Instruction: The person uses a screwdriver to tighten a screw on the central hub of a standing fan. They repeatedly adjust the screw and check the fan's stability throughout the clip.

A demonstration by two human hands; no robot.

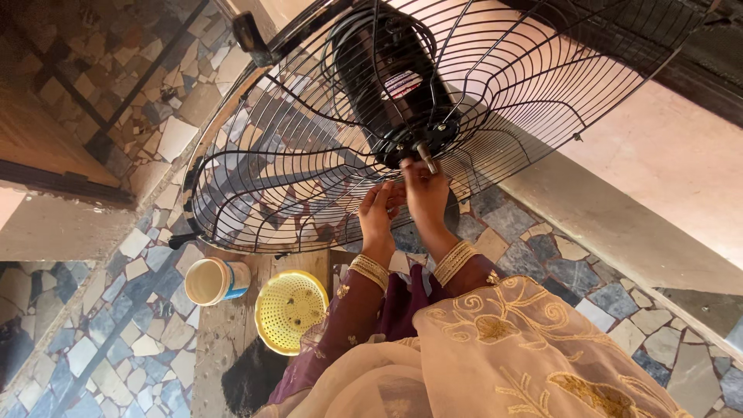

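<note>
The fingers of the right hand [426, 186] are bunched narrow around the short metal shaft [426, 157] that sticks out of the fan's black motor [391, 85], pinching at its base. The left hand [379, 213] sits just beside it at about eight o'clock, fingers curled loosely inward and touching the right hand; whether it grips anything I cannot tell. Both wrists wear gold bangles above embroidered purple sleeves.

The motor sits in the middle of the black wire fan guard [255, 178], a wide dished cage that spreads from the hands out toward nine o'clock and up toward one o'clock. Below the guard, at seven o'clock from the hands, a yellow perforated basket [290, 308] lies on a wooden surface, with a cream-coloured plastic tub [215, 280] just beside it at nine o'clock. Broken-tile mosaic floor [124, 340] lies all around.
</note>
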